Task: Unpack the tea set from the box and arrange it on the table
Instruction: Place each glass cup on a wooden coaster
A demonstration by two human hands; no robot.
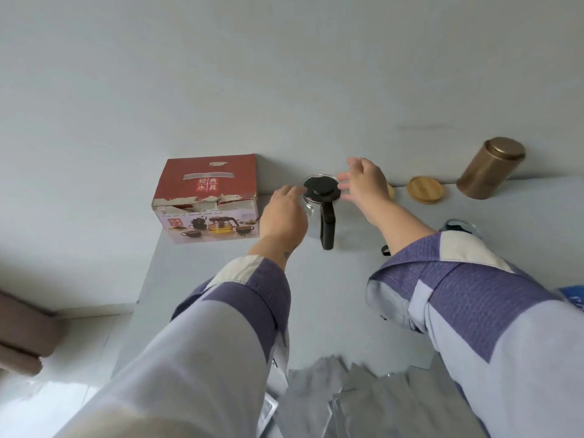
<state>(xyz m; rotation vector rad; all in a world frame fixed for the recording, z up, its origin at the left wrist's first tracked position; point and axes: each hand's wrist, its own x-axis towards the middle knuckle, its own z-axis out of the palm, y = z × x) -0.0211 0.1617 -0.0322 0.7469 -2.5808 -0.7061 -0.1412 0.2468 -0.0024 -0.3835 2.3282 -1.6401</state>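
A glass teapot (320, 197) with a black lid and a black handle stands on the grey table (331, 311), near the wall. My left hand (284, 213) is cupped against the pot's left side, fingers on the glass. My right hand (363, 181) hovers just right of the lid with its fingers spread, holding nothing. The red tea set box (208, 197) stands shut at the table's far left corner, just left of my left hand. A glass cup (459, 226) with a dark handle shows partly behind my right sleeve.
A round bamboo lid (425, 188) lies by the wall, and a second one (391, 191) peeks out behind my right hand. A gold tin canister (491, 167) stands at the far right. Several silver foil packets (347, 399) lie at the near edge.
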